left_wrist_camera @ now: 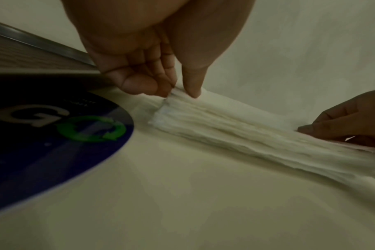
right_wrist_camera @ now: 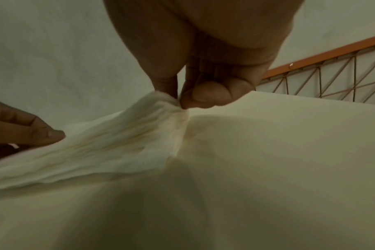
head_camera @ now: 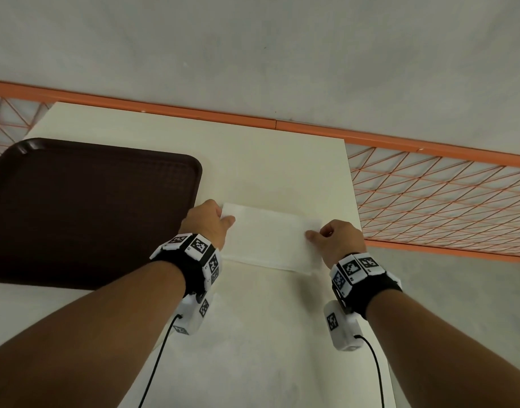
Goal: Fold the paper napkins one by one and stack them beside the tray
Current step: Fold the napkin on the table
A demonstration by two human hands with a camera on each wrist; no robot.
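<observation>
A white paper napkin point(head_camera: 270, 237) lies on the cream table point(head_camera: 276, 172) just right of the dark brown tray point(head_camera: 85, 207). My left hand point(head_camera: 223, 220) pinches its far left corner between thumb and fingers; in the left wrist view the left hand point(left_wrist_camera: 178, 94) nips that corner of the napkin point(left_wrist_camera: 235, 128). My right hand point(head_camera: 314, 232) pinches the far right corner; in the right wrist view the right hand point(right_wrist_camera: 179, 99) lifts the napkin point(right_wrist_camera: 118, 143) a little off the table. The napkin's near edge rests on the table.
An orange rail with a rope lattice point(head_camera: 435, 195) runs behind and right of the table, close to its right edge. A round dark blue sticker point(left_wrist_camera: 54, 143) with a green arrow logo lies on the table left of the napkin. Grey floor lies beyond.
</observation>
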